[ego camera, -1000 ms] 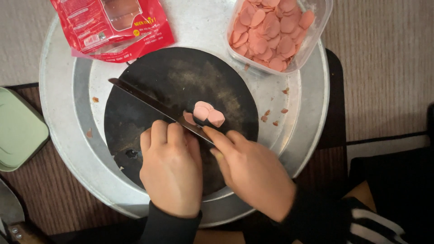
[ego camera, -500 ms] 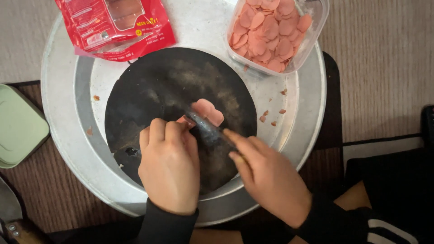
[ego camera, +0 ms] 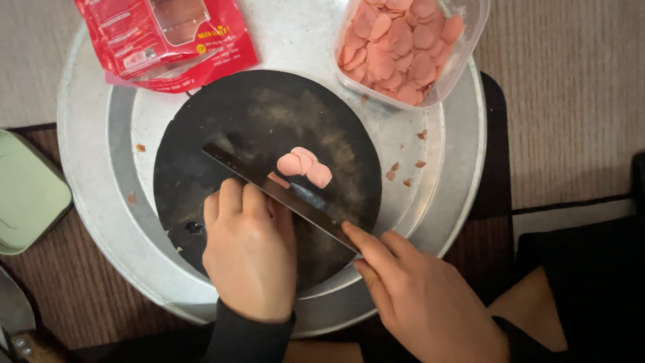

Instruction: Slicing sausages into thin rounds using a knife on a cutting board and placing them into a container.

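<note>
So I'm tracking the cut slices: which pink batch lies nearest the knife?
The small pile on the black board, right beside the blade; the tub's slices sit far off.

On the round metal tray [ego camera: 87, 202] lies a round black cutting board [ego camera: 269, 121], the red plastic wrapper [ego camera: 168, 37] behind it on the left, the clear plastic tub of pink sausage slices [ego camera: 406, 47] behind on the right.

Pink sausage slices [ego camera: 304, 165], black round board [ego camera: 269, 121]

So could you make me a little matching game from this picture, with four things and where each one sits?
Things:
1. long dark knife
2. clear plastic tub of pink slices
3. red plastic packet
4. pale green lid

Places:
A. far left edge
B. top left of the metal tray
C. top right
D. across the round black board

Pairs: 1-D, 2-C, 3-B, 4-A
</note>
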